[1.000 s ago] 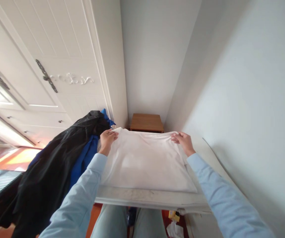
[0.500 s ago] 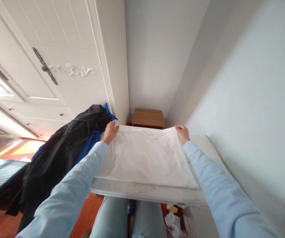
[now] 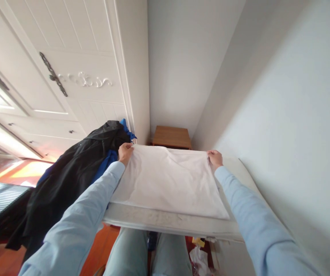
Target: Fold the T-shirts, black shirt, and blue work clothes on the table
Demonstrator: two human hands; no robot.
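Observation:
A white cloth, perhaps a garment, lies spread over a white table, with soft wrinkles across it. My left hand pinches its far left corner between thumb and fingers. At the far right corner, my right hand grips the cloth's edge in the same way. The far edge looks drawn out between both hands, while the near edge rests flat on the tabletop. Just left of my left hand hangs a heap of black clothing with blue pieces among it.
A white wardrobe stands at the left, close to the clothing heap. Beyond the table is a brown wooden cabinet. A pale wall runs along the right. Below the table's near edge, a white crumpled item lies by my legs.
My hands have moved slightly apart, the left one leftward and the right one rightward and a little nearer. The cloth's far edge has stretched wider between them.

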